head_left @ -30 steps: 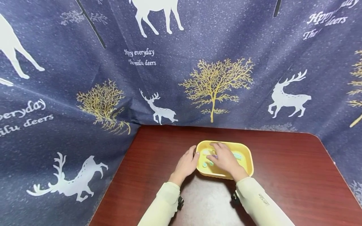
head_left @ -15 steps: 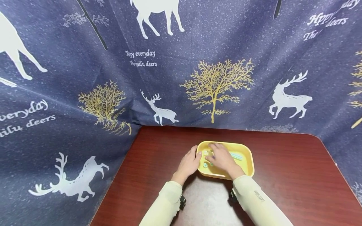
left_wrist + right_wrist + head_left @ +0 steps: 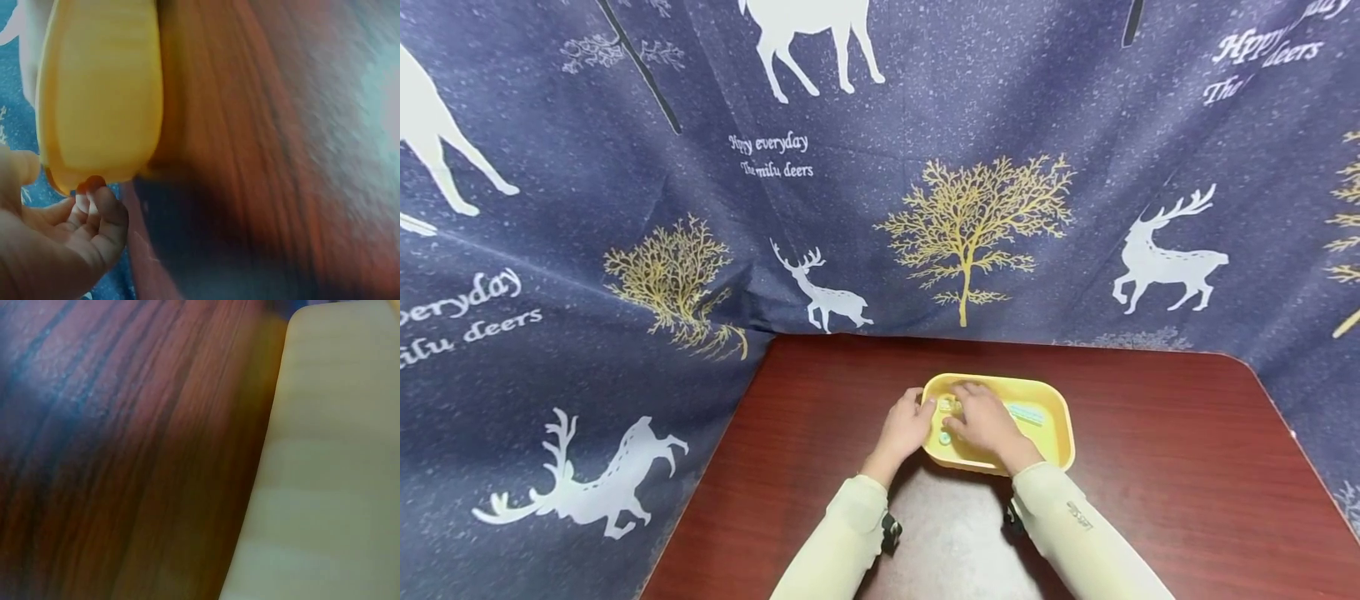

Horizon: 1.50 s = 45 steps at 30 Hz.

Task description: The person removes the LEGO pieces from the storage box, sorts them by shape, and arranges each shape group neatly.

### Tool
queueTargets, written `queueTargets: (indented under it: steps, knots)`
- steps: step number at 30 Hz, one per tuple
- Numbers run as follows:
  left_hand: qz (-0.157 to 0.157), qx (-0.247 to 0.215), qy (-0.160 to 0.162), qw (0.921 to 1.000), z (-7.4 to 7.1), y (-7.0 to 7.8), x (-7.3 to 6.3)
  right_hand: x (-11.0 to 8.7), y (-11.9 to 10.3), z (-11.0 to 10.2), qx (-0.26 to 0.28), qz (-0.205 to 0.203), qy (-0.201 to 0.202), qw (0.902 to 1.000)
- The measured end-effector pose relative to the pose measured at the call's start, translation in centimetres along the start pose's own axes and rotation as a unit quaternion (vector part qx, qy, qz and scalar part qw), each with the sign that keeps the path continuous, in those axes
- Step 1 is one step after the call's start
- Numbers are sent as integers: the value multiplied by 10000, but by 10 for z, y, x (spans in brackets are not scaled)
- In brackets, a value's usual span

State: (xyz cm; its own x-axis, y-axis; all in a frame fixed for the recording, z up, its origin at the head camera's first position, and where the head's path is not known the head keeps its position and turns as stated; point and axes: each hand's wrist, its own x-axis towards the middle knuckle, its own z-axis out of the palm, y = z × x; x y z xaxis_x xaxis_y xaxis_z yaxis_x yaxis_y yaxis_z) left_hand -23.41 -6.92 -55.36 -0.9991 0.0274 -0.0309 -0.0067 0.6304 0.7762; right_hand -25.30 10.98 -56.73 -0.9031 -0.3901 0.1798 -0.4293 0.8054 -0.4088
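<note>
A yellow plastic bin (image 3: pixel 1058 433) stands on the table. My left hand (image 3: pixel 906 425) grips its left end, with the thumb at the rim. In the left wrist view, the curled fingers of the left hand (image 3: pixel 69 244) meet the end wall of the bin (image 3: pixel 103 94). My right hand (image 3: pixel 988 421) reaches into the bin, thumb and fingers spread apart over small pieces. Beside its thumb lies a small round light green piece (image 3: pixel 945 438). Small pale pieces (image 3: pixel 945 405) sit near the left wall. A pale turquoise strip (image 3: pixel 1027 414) lies right of the hand.
The dark red wooden table (image 3: pixel 1180 467) extends around the bin. A blue cloth with deer and trees (image 3: pixel 850 208) hangs behind it and on the left. In the right wrist view, the bin's ribbed outer wall (image 3: pixel 331 456) fills the right side.
My right hand has shifted slightly left inside the bin. A purple bit seen by its fingers a second ago is out of sight, and more of the turquoise strip shows. The left hand keeps its grip.
</note>
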Motion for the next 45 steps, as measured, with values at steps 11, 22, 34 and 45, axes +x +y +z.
queueTargets:
  steps: [11,22,34,45]
  knots:
    - [-301,-570,219,9977,-1,4,3,-1,-2,2,-244,-11,-217,9995]
    - [-545,-1583,-98,9858,-3,4,3,-3,-4,0,-273,-87,-157,9995]
    - [-670,-1667,-176,9836,-3,7,3,-2,1,1,91,-334,80,9994]
    - [-861,-1776,-235,9800,-7,10,2,-3,-2,-5,258,-120,195,9994]
